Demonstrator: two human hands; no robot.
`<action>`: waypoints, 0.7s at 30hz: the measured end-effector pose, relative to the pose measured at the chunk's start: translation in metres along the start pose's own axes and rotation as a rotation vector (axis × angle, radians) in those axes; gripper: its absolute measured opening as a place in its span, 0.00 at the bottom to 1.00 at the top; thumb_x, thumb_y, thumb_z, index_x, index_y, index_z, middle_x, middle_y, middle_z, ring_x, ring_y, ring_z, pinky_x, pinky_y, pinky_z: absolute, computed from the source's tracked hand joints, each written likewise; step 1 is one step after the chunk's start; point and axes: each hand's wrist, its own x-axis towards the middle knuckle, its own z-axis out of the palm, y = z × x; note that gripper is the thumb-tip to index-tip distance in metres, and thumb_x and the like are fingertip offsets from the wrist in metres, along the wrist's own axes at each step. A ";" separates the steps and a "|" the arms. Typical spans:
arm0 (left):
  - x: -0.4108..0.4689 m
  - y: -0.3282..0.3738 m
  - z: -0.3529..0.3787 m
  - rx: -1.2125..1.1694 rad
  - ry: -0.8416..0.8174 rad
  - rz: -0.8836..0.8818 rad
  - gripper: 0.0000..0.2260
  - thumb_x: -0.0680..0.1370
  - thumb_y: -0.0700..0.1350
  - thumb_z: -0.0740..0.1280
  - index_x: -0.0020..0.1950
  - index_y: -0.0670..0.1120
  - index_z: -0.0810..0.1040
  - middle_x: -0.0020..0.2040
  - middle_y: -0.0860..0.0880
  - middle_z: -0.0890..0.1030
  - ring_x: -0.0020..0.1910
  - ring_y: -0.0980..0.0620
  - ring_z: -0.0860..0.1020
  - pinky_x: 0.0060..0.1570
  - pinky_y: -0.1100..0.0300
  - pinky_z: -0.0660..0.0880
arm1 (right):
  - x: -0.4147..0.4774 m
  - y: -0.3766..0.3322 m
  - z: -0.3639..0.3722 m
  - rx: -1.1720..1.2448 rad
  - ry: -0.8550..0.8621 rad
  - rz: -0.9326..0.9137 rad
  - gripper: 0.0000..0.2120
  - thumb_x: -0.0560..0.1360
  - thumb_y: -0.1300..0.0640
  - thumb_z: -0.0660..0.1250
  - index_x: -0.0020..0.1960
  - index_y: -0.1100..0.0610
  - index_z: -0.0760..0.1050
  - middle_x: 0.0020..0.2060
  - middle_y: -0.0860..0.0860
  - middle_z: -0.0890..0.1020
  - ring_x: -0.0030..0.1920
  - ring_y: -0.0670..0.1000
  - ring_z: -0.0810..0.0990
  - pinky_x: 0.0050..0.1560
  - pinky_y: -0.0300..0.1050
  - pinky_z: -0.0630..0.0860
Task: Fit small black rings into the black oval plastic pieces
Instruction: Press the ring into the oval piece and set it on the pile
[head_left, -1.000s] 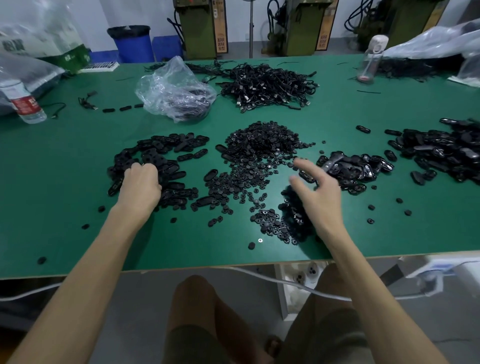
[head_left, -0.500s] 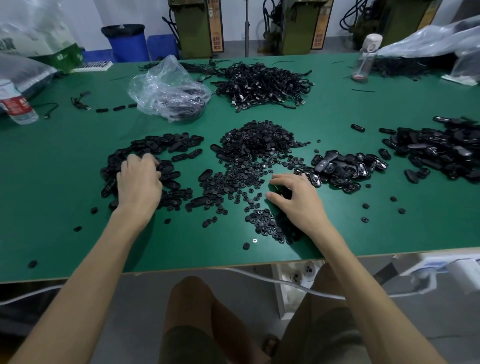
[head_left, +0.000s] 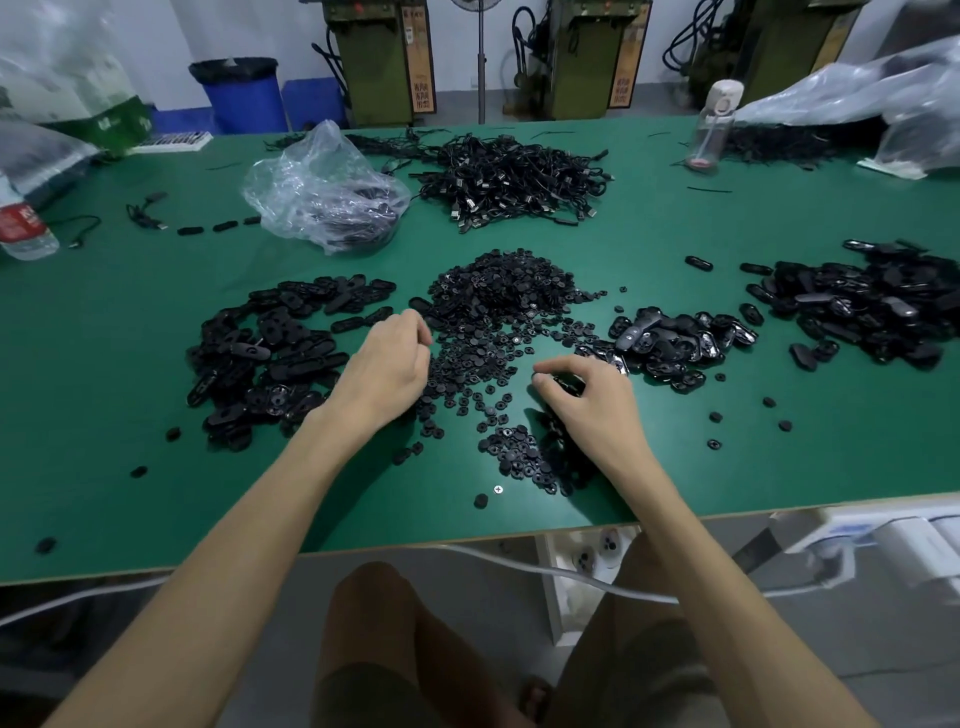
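Observation:
A heap of small black rings (head_left: 506, 291) lies mid-table, thinning into scattered rings toward me. Black oval plastic pieces (head_left: 270, 353) are piled to its left. My left hand (head_left: 387, 364) hovers at the left edge of the rings with its fingers curled under; the back of the hand hides whatever is in them. My right hand (head_left: 589, 397) sits right of the scattered rings, thumb and curled fingers pinching a small black piece (head_left: 569, 383) whose kind I cannot make out. A small cluster of rings (head_left: 519, 457) lies just in front of that hand.
Glossier black oval pieces sit in piles at the right (head_left: 670, 343) and far right (head_left: 872, 306). Behind are a clear plastic bag (head_left: 322, 187), a tangle of black cables (head_left: 514, 176), a clear bottle (head_left: 711, 130) and a water bottle (head_left: 23, 228). The table's front edge (head_left: 467, 543) is near my knees.
My left hand left the oval pile and moved right to the edge of the rings. My right hand came down from open fingers and closed on a black piece.

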 end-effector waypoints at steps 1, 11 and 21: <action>0.000 0.004 0.003 -0.039 -0.020 0.010 0.06 0.84 0.42 0.56 0.54 0.46 0.72 0.48 0.49 0.76 0.46 0.50 0.74 0.49 0.47 0.74 | 0.000 0.000 0.000 -0.001 0.001 -0.003 0.10 0.80 0.53 0.70 0.57 0.54 0.86 0.54 0.46 0.86 0.55 0.42 0.80 0.51 0.23 0.65; 0.001 0.026 0.024 0.070 -0.101 0.107 0.09 0.82 0.51 0.69 0.51 0.47 0.74 0.47 0.50 0.73 0.47 0.48 0.73 0.47 0.52 0.71 | 0.000 0.000 0.001 -0.006 -0.012 -0.005 0.09 0.80 0.54 0.70 0.57 0.54 0.86 0.52 0.45 0.86 0.54 0.41 0.80 0.51 0.21 0.65; -0.008 0.051 0.034 -0.445 -0.103 0.061 0.07 0.81 0.49 0.72 0.47 0.48 0.78 0.42 0.48 0.79 0.40 0.51 0.74 0.44 0.57 0.71 | 0.000 -0.002 -0.002 0.068 -0.009 -0.074 0.08 0.78 0.57 0.74 0.57 0.51 0.85 0.50 0.41 0.86 0.54 0.40 0.82 0.62 0.42 0.76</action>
